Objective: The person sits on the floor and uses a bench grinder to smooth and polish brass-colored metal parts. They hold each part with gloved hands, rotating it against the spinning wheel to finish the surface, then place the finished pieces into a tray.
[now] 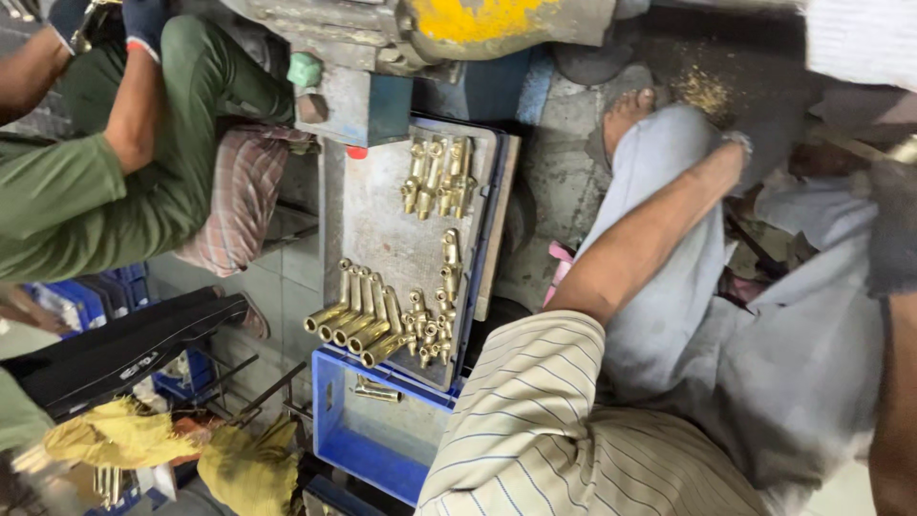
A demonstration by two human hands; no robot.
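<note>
My left arm in a striped sleeve (535,420) reaches up to the right across my grey-trousered leg (669,287). My left hand (731,153) lies at the knee with its fingers hidden behind the cloth. My right forearm (898,411) runs along the right edge, and a blurred dark grey cloth or glove (893,229) covers that hand. To the left of my arm, a grey metal tray (377,215) rests on a blue plastic crate (368,449). Rows and heaps of brass fittings (368,320) lie on the tray, and neither hand touches them.
A co-worker in green clothes (115,182) sits at the left with a blue-gloved hand (143,24). A grey machine with a yellow patch (458,24) stands at the top. Yellow gloves (239,463) lie at the bottom left. My bare foot (626,110) rests on the dusty floor.
</note>
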